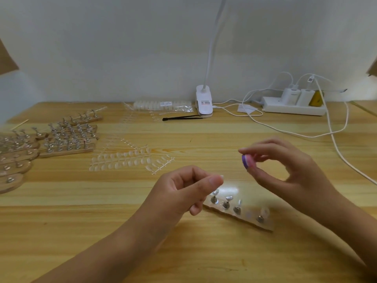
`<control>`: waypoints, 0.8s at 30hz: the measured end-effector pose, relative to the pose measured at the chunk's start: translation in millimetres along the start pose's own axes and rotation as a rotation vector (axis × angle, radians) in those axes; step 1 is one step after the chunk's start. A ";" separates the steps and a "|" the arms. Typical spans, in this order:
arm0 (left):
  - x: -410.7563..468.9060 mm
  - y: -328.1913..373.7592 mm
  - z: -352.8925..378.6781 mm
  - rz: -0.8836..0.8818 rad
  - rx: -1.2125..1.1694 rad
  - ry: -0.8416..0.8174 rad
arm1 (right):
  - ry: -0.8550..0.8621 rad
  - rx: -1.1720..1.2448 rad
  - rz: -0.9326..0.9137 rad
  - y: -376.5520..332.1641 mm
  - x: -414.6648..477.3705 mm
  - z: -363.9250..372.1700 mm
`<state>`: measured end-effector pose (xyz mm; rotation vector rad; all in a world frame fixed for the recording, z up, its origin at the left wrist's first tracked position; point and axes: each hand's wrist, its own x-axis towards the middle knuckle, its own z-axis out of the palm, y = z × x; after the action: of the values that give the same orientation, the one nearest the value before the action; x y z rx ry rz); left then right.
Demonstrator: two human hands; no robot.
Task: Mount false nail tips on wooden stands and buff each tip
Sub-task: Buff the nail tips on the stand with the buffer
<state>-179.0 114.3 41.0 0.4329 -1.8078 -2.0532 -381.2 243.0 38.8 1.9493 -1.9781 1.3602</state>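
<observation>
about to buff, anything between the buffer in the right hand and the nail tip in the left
Nothing visible. The buffer pinched in the right hand and the nail tip pinched by the left hand have only air between them; the stand lies below.

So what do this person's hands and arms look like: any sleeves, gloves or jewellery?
Both are bare. The left hand and right hand wear no gloves, and no rings show on the fingers. The left forearm and right forearm are uncovered to the frame edge: no sleeve, watch or bracelet in view. The visible nails are short and look unpainted.
</observation>
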 end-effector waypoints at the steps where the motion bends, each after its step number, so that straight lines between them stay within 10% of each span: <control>1: 0.0 -0.7 0.2 -0.002 -0.003 -0.005 | 0.031 0.097 -0.072 -13.2 -0.4 3.7; 17: 1.7 -3.3 2.0 0.016 0.022 0.018 | 0.044 0.342 -0.132 -41.9 -10.5 26.5; 24: 1.1 -2.1 1.5 0.108 0.117 0.079 | -0.027 0.623 0.303 -50.3 -9.9 20.3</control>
<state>-180.8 115.3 39.2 0.4328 -1.8683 -1.8392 -327.0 247.8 47.3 1.9141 -2.1007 2.2621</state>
